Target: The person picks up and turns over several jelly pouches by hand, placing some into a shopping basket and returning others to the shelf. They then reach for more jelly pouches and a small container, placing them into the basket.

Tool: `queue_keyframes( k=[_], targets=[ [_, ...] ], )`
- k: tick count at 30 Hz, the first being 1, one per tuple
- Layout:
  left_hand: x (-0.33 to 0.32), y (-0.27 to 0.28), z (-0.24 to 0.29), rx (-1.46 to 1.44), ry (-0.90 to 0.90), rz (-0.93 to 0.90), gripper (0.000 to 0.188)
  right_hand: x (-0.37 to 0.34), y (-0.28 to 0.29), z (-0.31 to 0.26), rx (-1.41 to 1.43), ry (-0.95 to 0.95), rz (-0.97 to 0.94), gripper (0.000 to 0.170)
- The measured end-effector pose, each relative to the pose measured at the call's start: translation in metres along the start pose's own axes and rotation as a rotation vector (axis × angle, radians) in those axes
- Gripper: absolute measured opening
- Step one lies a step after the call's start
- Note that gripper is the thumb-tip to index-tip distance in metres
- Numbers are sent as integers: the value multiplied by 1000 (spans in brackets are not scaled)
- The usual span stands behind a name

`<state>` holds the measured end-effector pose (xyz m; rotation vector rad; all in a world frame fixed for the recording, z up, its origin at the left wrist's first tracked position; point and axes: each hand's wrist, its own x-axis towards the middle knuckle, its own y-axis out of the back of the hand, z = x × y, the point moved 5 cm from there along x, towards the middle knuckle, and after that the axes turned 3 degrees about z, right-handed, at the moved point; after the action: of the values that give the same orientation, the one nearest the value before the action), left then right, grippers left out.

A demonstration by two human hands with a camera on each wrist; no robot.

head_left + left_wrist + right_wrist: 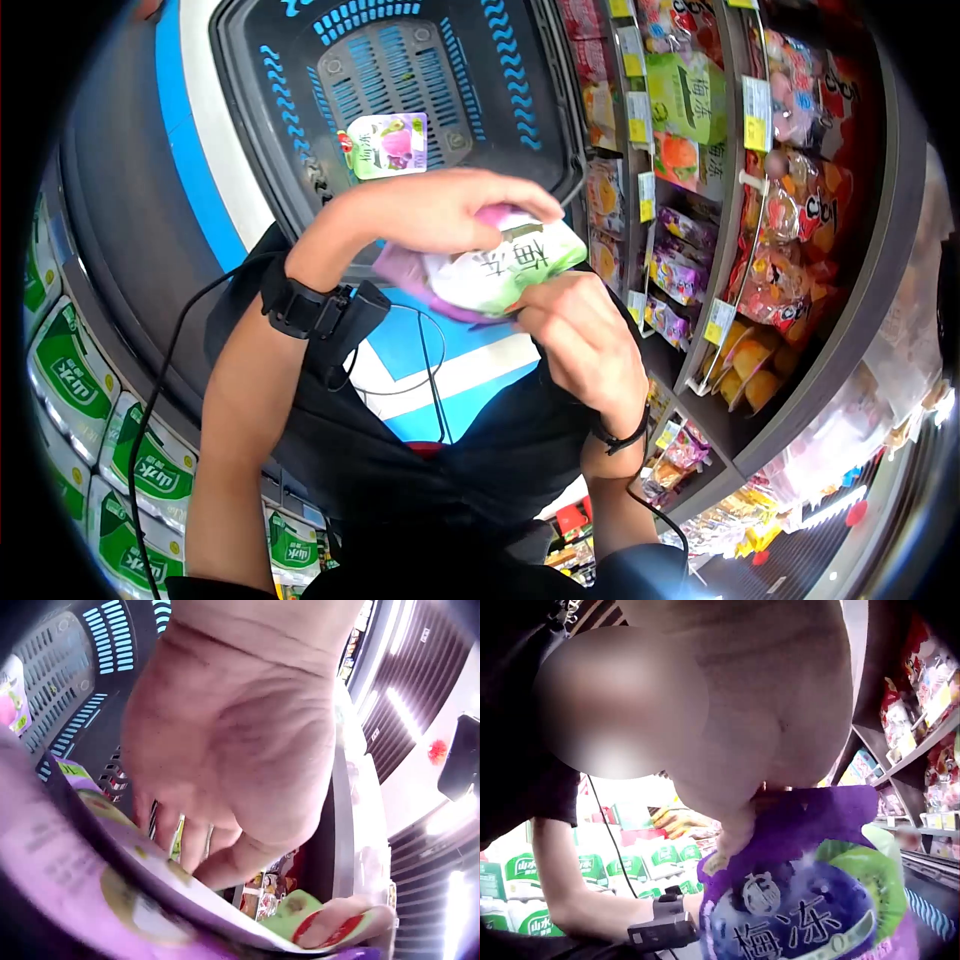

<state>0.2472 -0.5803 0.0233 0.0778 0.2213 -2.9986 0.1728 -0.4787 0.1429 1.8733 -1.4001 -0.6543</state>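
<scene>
A person's right hand [590, 345] had its fingers curled, pinching the edge of a purple, white and green plum jelly pouch [480, 285] marked 梅冻, held up just outside a black shopping basket [245, 110] with blue showing through its slots; the left hand [450, 215] lay across the pouch, though hidden fingertips and blur made it impossible to tell whether it gripped; a second jelly pouch [390, 147] rested in the basket, and shelves of bagged sweets [795, 200] stood at right
</scene>
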Motion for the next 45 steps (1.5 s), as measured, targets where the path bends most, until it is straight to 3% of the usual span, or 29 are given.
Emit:
queue_keyframes(
  k=[3, 7, 10, 13, 17, 21, 23, 25, 32, 37, 41, 42, 45],
  targets=[
    [8, -11, -3, -114, 130, -202, 58, -5, 8, -7, 60, 91, 50, 20],
    [13, -20, 0, -87, 138, -283, 63, -13, 17, -12, 169, 134, 51, 21],
    [19, -28, -3, -38, 47, -357, 39, -21, 19, -15, 203, 153, 48, 19],
    [20, -19, -8, -156, 112, -233, 23, -26, 27, -4, 213, 94, 57, 18],
    [18, 12, -14, -305, 121, 244, 12, -40, 40, 12, 286, -135, 274, 17],
    [13, 38, -10, -315, 38, 647, 11, -44, 48, 19, 17, -90, 403, 20],
    [8, 48, -14, -262, -25, 804, 11, -40, 47, 16, 11, -91, 293, 22],
    [6, 51, -14, -299, -19, 851, 11, -39, 43, 11, -1, -109, 212, 22],
    [-9, 67, -10, -215, -113, 1124, 14, -28, 41, 9, 7, -105, 132, 21],
    [-6, 59, -3, -37, -106, 1032, 16, -14, 35, 18, -33, -91, 200, 19],
    [4, 35, 4, -193, -57, 749, 13, -9, 32, 38, -272, -59, 410, 19],
    [5, 28, 8, -103, -68, 662, 14, -7, 35, 43, -350, -47, 492, 19],
    [10, 14, 15, -27, -91, 563, 14, -3, 36, 69, -287, -97, 478, 14]
  ],
)
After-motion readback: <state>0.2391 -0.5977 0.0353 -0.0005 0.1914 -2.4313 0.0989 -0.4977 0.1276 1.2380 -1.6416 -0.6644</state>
